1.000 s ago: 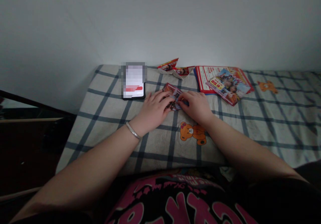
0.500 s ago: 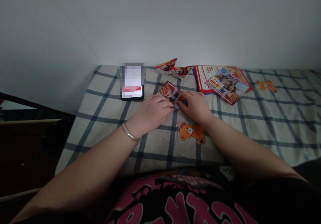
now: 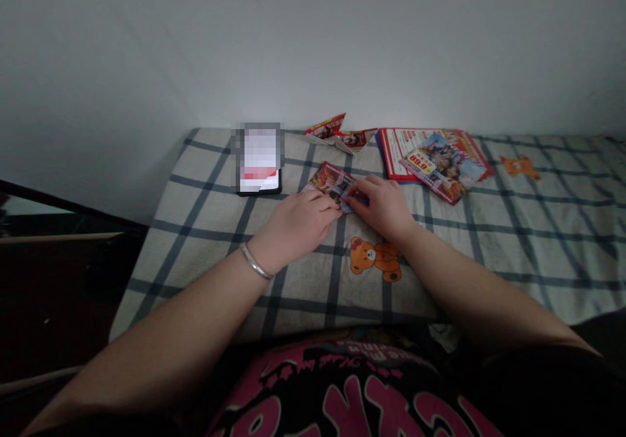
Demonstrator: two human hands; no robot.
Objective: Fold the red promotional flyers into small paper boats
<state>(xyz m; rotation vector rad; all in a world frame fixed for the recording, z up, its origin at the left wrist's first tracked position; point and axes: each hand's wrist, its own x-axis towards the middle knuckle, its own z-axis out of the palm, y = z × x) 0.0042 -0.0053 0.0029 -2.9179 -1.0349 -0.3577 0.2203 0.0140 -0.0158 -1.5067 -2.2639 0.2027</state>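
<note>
A colourful printed leaflet [image 3: 329,176] lies on the checked cloth between my two hands, its lower part covered by fingers. My left hand [image 3: 302,223] is closed over its near left side, fingers together and pressing on the paper. From the right, my right hand [image 3: 384,207] pinches the leaflet's right side with thumb and fingertips. The two sets of fingertips almost meet. Whether the leaflet is folded under the fingers is hard to make out. Behind it stands a folded red paper piece [image 3: 342,135] with pointed ends.
A phone [image 3: 260,160] with a lit, blurred screen lies to the left. At the right, another printed leaflet [image 3: 443,166] rests on a stack of red and white flyers [image 3: 391,153]. The checked cloth [image 3: 195,254] covers a surface against the wall [image 3: 313,45].
The leaflet has turned slightly and sits a little lower, with both hands still on it. My left hand has shifted marginally to the right.
</note>
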